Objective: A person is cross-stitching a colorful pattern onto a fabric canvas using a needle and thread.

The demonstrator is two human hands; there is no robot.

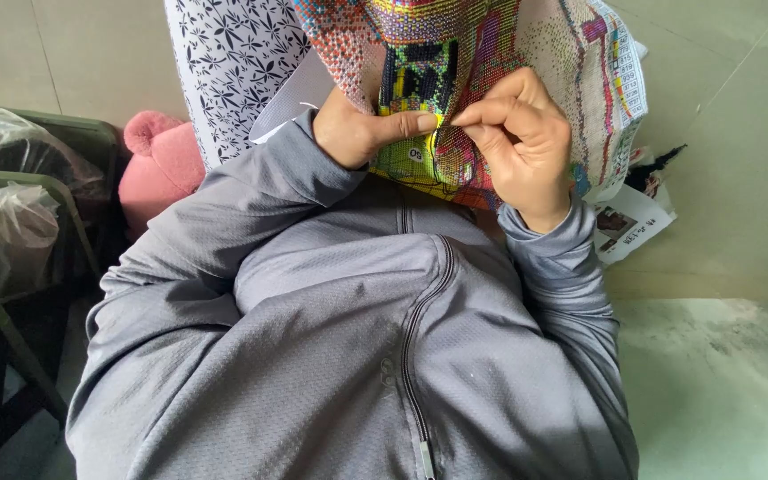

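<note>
A colourful cross-stitch canvas (508, 53) with red, yellow, green and black stitched patches hangs in front of my chest. My left hand (362, 133) grips its lower edge, thumb pressed flat across the yellow-green patch. My right hand (517, 133) sits just to the right, thumb and forefinger pinched together at the fabric near the left thumb tip; whatever they pinch is too small to make out. Both arms are in grey zip-jacket sleeves.
A black-and-white leaf-print cloth (233, 62) hangs at the upper left. A pink plush thing (166, 160) lies beside it. Green chair frames with plastic-wrapped bundles (11, 222) stand at the left. Printed paper sheets (633, 222) lie on the tiled floor at the right.
</note>
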